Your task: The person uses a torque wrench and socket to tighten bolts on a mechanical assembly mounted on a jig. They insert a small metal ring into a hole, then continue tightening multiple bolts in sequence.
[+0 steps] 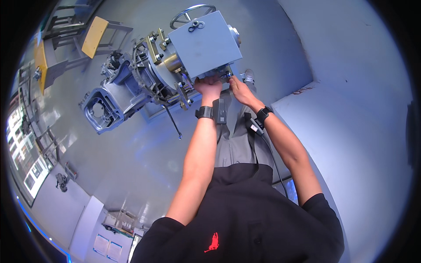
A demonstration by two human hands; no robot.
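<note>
Under the near edge of the grey box (205, 46), beside the metal gearbox housing (127, 90) — left hand (208, 86) curled, right hand (240, 90) narrowed at a small metal fitting (225, 75); cannot tell whether gripping anything. Set close together, probably to share one spot — housing seemingly held up by brass-coloured clamps (154, 49).

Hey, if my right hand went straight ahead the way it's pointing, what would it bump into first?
Probably the small metal part just ahead of your right hand, by the near edge of the grey box. Depth is unclear; they may already touch.
</note>
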